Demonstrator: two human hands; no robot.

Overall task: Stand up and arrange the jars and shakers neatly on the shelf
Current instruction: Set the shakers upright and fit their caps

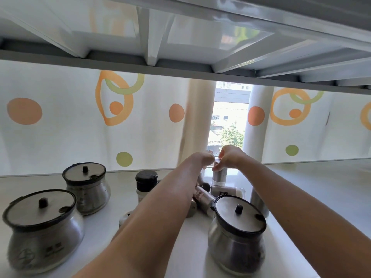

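Observation:
Both my arms reach to the back of the white shelf (301, 197). My right hand (228, 157) grips the top of an upright silver shaker (219, 176). My left hand (201, 159) is curled right beside it at the same top; what it holds is hidden. Three round steel jars with black-rimmed lids stand upright: one at the front left (43, 229), one behind it (86, 187), one at the front right (237, 231). A black-capped shaker (145, 182) stands in the middle. Several shakers (202, 197) lie toppled under my arms.
The underside of an upper shelf (180, 47) hangs low overhead. A curtain with orange and green circles (80, 117) hangs behind the shelf, with a window gap (228, 121) in the middle. A tall silver shaker (257, 199) stands at the right.

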